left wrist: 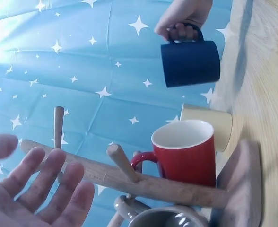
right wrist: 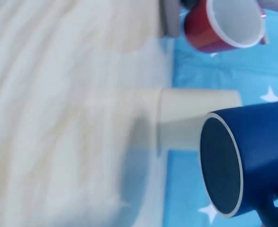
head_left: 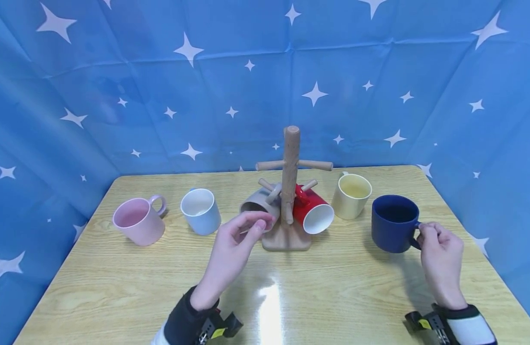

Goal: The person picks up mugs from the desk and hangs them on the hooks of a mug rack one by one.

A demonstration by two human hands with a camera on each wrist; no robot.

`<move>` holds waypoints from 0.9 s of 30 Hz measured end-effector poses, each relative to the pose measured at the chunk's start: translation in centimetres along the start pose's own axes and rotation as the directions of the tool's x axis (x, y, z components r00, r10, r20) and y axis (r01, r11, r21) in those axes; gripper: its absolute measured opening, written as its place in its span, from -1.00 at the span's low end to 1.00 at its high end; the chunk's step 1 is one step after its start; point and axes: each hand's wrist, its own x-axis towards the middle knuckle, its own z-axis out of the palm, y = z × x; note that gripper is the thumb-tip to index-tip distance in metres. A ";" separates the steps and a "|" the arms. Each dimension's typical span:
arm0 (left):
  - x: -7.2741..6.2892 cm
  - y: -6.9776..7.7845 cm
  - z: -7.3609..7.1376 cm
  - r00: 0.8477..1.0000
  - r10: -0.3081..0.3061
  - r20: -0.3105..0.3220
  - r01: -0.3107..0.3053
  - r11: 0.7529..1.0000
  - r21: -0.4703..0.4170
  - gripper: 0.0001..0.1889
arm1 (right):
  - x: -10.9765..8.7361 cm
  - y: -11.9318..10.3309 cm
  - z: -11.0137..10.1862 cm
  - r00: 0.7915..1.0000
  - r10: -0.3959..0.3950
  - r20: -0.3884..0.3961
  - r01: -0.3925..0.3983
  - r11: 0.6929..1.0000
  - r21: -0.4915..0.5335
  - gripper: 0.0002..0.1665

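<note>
Clearly off the desk (head_left: 334, 287): the navy mug (head_left: 392, 235) in my right hand (head_left: 442, 256)

I pinch its handle between thumb and fingers at the right side of the desk, and the mug hangs upright, its shadow falling on the wood below. Just behind it to the left stands the cream mug (head_left: 348, 203).

My left hand (head_left: 234, 249) has hold of nothing; its fingers are loosely bent and apart, palm partly turned up, in front of the wooden rack (head_left: 291, 163). On the rack's lower pegs hang the grey mug (head_left: 257, 197), nearest that hand, and the red mug (head_left: 308, 208), both tilted. Further left, the pale blue mug (head_left: 203, 218) and the pink mug (head_left: 146, 229) stand upright. Blue star-printed cloth (head_left: 247, 115) rises behind everything.
</note>
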 end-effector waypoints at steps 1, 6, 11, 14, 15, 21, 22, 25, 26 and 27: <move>0.0 0.1 0.1 0.999 0.032 0.011 -0.032 0.999 0.028 -0.74 | 0.0 -0.3 0.1 1.000 0.003 0.000 -0.003 0.998 0.064 -0.45; -0.2 0.7 0.9 0.984 0.155 0.084 -0.163 0.981 0.104 -0.66 | -0.4 -2.1 0.3 0.997 -0.022 0.076 -0.014 0.900 0.436 -0.46; -0.3 1.4 1.7 0.980 0.172 0.095 -0.179 0.982 0.067 -0.63 | -1.1 -3.8 1.0 0.942 -0.212 0.262 0.009 0.792 0.610 -0.44; -0.3 1.6 2.2 0.978 0.190 0.086 -0.194 0.980 0.051 -0.62 | -1.7 -4.8 1.7 0.895 -0.277 0.350 -0.002 0.781 0.624 -0.44; -0.3 1.7 2.3 0.978 0.190 0.084 -0.194 0.980 0.047 -0.62 | -1.9 -5.2 1.9 0.886 -0.282 0.369 -0.004 0.789 0.615 -0.44; -0.5 1.7 3.1 0.979 0.187 0.081 -0.188 0.982 0.002 -0.55 | -3.2 -6.9 3.7 0.820 -0.342 0.460 0.002 0.804 0.595 -0.50; -0.6 1.6 3.2 0.979 0.186 0.077 -0.186 0.982 -0.005 -0.54 | -3.4 -7.1 4.0 0.807 -0.355 0.472 0.004 0.802 0.597 -0.51; -0.9 1.4 3.3 0.979 0.197 0.059 -0.196 0.980 -0.020 -0.50 | -4.0 -8.0 4.9 0.774 -0.386 0.502 0.012 0.802 0.597 -0.56; -0.9 1.3 3.4 0.978 0.203 0.053 -0.202 0.979 -0.023 -0.49 | -4.2 -8.3 5.1 0.765 -0.393 0.510 0.010 0.800 0.600 -0.57; -1.0 1.2 3.4 0.976 0.212 0.048 -0.211 0.977 -0.026 -0.49 | -4.4 -8.6 5.4 0.758 -0.395 0.519 0.009 0.801 0.598 -0.58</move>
